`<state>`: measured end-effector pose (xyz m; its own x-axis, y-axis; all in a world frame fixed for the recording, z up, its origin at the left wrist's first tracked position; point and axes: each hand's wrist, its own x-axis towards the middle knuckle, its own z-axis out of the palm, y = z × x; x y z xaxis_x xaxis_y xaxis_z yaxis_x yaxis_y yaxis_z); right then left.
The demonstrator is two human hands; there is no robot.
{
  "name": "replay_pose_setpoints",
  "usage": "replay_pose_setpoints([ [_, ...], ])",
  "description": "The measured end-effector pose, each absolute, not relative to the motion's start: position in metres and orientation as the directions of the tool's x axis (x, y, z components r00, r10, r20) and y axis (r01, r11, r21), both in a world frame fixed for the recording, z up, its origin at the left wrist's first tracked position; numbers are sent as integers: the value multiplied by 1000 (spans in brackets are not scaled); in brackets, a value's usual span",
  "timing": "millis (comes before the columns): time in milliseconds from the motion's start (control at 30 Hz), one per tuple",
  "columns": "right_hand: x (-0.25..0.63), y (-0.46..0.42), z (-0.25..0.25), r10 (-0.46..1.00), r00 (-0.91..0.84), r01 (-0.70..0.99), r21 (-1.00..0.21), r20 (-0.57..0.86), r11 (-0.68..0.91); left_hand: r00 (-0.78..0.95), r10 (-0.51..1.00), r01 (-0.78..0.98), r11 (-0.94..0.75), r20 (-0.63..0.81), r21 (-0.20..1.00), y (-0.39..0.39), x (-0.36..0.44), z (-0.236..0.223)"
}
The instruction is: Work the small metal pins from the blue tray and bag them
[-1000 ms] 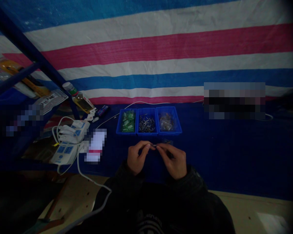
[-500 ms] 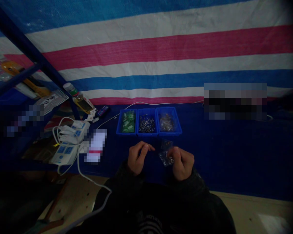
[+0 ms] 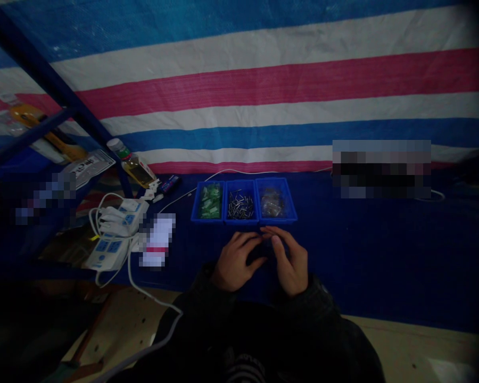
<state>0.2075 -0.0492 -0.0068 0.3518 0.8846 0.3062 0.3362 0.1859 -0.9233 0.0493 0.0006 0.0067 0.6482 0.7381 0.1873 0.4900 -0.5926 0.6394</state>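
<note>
My left hand (image 3: pixel 237 261) and my right hand (image 3: pixel 293 265) meet over the blue table in front of three trays, their fingertips almost touching. The fingers of both are curled inward around a small clear plastic bag (image 3: pixel 268 247), dim and mostly hidden between them. What lies in the bag cannot be made out now. Just beyond stand blue trays side by side: one holds green packets (image 3: pixel 211 201), the middle one loose metal pins or screws (image 3: pixel 240 205), the right one clear plastic bags (image 3: pixel 272 202).
At left lie a white power strip (image 3: pixel 109 250) with tangled cables and a blurred-out phone-like object (image 3: pixel 158 240). A bottle (image 3: pixel 133 165) leans by a blue metal post (image 3: pixel 91 127). Striped sheeting (image 3: pixel 263 85) hangs behind the table. A pixelated object (image 3: pixel 381 170) sits at back right.
My hands have come together from apart. My left hand moved right and its fingers reached over to the bag at my right hand. The bag is now largely covered.
</note>
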Motion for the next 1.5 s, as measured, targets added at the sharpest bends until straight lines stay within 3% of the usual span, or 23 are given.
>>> replay_pose_setpoints([
  [267,210,-53,-8,809,480,313,-928,338,202,688,713,588,-655,132,474,-4,58,12],
  [700,207,-55,-5,760,544,264,-932,355,247,592,788,604,-572,169,554,-1,58,-1],
  [1000,207,-54,-6,777,526,227,-937,346,264,653,746,636,-632,127,443,-5,63,7],
  [1333,207,-54,-4,787,519,231,-941,335,248,584,782,588,-591,216,552,-4,60,-2],
  [1500,207,-52,-2,811,485,288,-936,326,204,445,864,543,-470,237,696,0,58,1],
])
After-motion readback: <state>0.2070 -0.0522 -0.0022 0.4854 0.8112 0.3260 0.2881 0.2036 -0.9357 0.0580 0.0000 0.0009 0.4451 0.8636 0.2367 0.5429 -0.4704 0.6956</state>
